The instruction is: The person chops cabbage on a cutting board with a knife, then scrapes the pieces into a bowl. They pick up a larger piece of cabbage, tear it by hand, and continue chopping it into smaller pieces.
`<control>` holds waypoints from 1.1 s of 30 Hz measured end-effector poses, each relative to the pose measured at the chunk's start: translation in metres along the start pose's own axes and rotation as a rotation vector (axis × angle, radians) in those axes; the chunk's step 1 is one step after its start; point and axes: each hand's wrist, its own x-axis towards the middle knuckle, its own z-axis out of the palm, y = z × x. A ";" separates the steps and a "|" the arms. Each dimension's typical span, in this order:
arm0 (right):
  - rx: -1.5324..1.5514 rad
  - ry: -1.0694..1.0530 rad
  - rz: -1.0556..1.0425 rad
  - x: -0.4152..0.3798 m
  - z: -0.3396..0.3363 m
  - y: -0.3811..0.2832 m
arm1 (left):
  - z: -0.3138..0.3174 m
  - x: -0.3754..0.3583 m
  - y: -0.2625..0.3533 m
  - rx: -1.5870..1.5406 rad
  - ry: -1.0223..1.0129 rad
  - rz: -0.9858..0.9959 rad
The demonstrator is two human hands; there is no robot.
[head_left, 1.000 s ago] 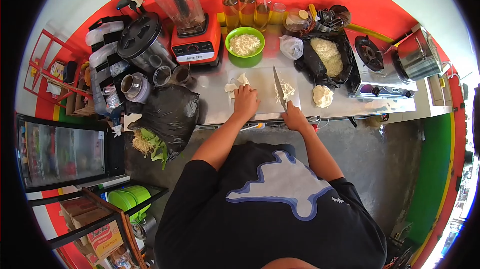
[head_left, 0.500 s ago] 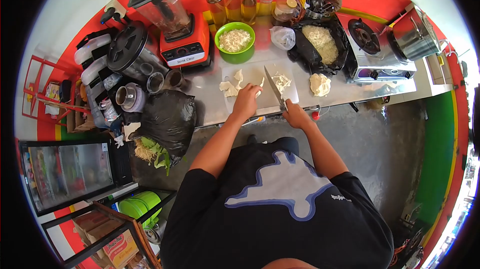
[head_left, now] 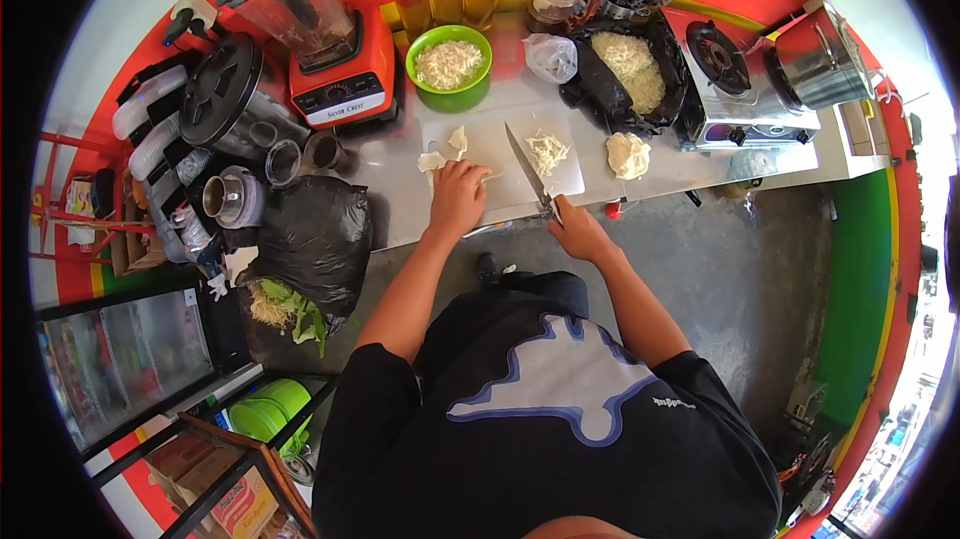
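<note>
A knife (head_left: pixel 526 163) is gripped by its handle in my right hand (head_left: pixel 580 231), its blade pointing up and left over the white cutting board (head_left: pixel 510 189). Right of the blade lies a small heap of pale cut strips (head_left: pixel 547 152). My left hand (head_left: pixel 459 201) is on the board's left part, fingers bent down onto a pale slice (head_left: pixel 489 177) whose end shows beside the thumb. Other pale slices (head_left: pixel 431 161) lie just beyond those fingers. To the right of the board, a rounded pale lump (head_left: pixel 628 156) rests on the steel counter.
Behind the board stand a green bowl (head_left: pixel 449 94) of pale shreds and a black bag (head_left: pixel 600 89) holding more shreds. A red blender (head_left: pixel 340 89) and black plastic bag (head_left: pixel 312 239) are at left. A gas stove (head_left: pixel 750 124) is at right.
My left hand has moved left across the board, toward the pale slices. The knife stays in my right hand beside the cut strips. The whole view has shifted slightly.
</note>
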 end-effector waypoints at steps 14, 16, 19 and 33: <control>-0.193 0.006 0.128 0.018 0.004 -0.045 | 0.046 -0.006 0.008 0.053 0.053 0.206; -0.250 0.011 0.145 0.023 0.008 -0.052 | 0.044 -0.007 0.007 0.079 0.024 0.230; -0.369 -0.025 0.175 0.015 0.019 -0.055 | 0.043 -0.012 0.009 0.124 0.045 0.245; -0.449 -0.039 0.226 0.016 0.024 -0.072 | 0.050 -0.018 0.001 0.013 0.109 0.245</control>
